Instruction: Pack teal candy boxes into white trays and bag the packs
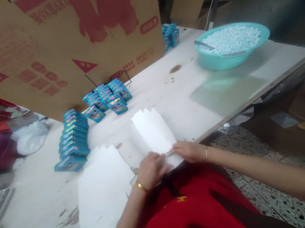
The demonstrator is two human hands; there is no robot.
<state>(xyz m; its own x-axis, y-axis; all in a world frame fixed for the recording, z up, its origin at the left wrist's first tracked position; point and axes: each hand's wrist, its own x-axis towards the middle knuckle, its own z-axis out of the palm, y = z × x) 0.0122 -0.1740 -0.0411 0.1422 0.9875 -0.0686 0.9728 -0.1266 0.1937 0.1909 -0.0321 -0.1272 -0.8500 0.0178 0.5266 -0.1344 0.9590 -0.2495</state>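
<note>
A fanned set of white paper sheets (155, 129) lies in front of me at the table's near edge. My left hand (152, 170) has its fingers curled on the sheets' near end, slightly blurred. From the other side, my right hand (189, 151) pinches the same end, close to the left fingertips. The paper there looks folded, though the fingers partly cover it. A larger spread of white sheets (103, 189) rests left of my left hand, its edges staggered. Beyond it stands a leaning row of small blue packets (74, 139), with several more blue packets (106, 96) to its right.
A large printed cardboard box (54, 41) stands across the back of the table (161, 81). At the right is a turquoise basin (224, 61) full of small pale pieces, with a metal scoop or blade (205, 44) on top. A white plastic bag (31, 137) lies far left.
</note>
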